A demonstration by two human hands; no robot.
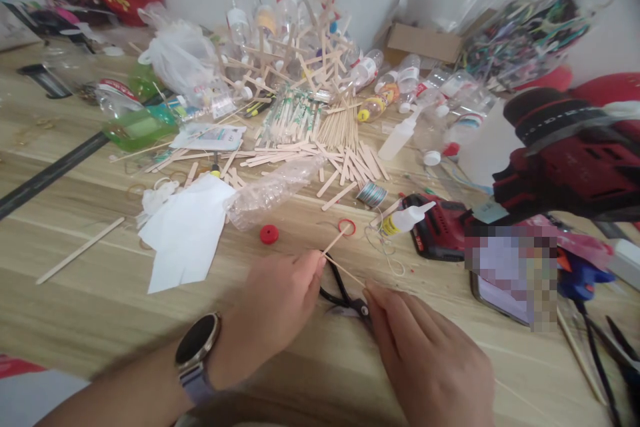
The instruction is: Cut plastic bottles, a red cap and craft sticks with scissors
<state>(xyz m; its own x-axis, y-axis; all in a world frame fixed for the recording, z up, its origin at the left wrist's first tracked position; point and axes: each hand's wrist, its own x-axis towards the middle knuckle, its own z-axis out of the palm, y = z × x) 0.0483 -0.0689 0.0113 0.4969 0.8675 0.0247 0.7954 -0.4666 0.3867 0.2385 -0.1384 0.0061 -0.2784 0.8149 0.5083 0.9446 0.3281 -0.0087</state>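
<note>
My left hand (283, 303), with a watch (197, 343) on its wrist, pinches a small flat wooden craft stick (337, 239) that points up and to the right. A thin, straight tan length (346, 269) runs from that stick to my right hand (433, 353). Whether it is a stretched rubber band or a thin skewer, I cannot tell. The fingers of my right hand are closed on its lower end. Beneath both hands lie black-handled scissors (361, 307), partly covered. A red ring (347, 227) sits just behind the craft stick's tip.
A red cap (269, 234), white paper (187, 240) and a crushed clear bottle (275, 190) lie to the left. Craft sticks (280, 153) and plastic bottles (410, 77) pile up behind. On the right are a glue bottle (403, 220), a red power drill (575, 160) and a phone (505, 287).
</note>
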